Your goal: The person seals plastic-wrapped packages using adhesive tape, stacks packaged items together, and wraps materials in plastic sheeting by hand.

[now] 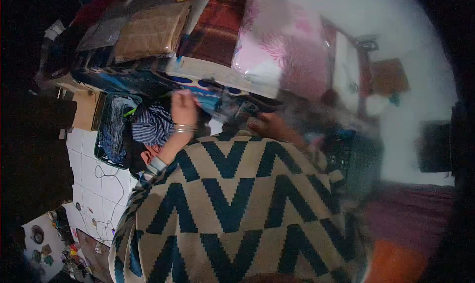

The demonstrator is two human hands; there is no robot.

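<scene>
My left hand (184,109), with bangles at the wrist, is raised beside a striped dark cloth (151,124). Its fingers are blurred, and whether they hold anything is unclear. Near a blue item (209,101) its fingertips come close to the shelf front. To the right, my right hand (269,125) has its fingers curled in at the top edge of a beige fabric with dark zigzags (227,199); what they hold, if anything, is too dim to make out. That fabric spreads across the lower middle of the view.
Plastic-wrapped folded textiles, brown (152,31), dark red (215,25) and pink-white (282,40), lie along the top. A dark crate of clothes (113,134) stands left on white tiles (94,176), where a thin cord lies. A bare arm (396,260) with a purple sleeve enters lower right.
</scene>
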